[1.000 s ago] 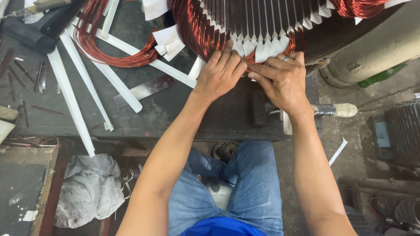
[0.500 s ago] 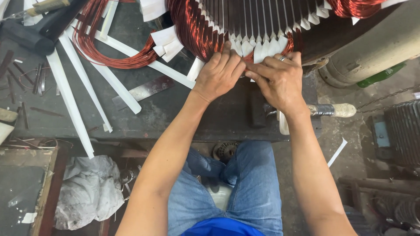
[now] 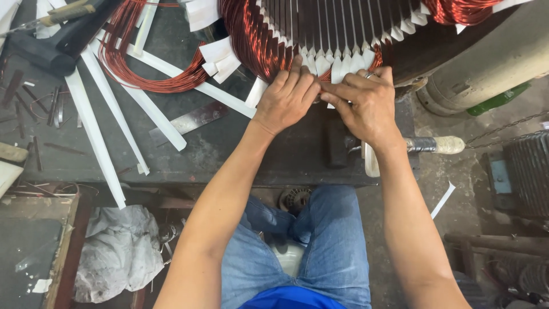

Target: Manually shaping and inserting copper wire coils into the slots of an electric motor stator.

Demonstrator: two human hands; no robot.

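Head view: I look down at two bare hands pressed side by side on the edge of a big round motor core. The left hand has its fingers bent and squeezed together, pushing on the shiny red copper wire and the white paper strips that stick out of the slots. The right hand sits just beside it, touching it, with its fingers pinched on a white strip at the wire. A hammer lies on the dark table right under the right hand. Off to the left of the left hand lie long white strips and a loose wire loop. Below the hands I see blue jeans.
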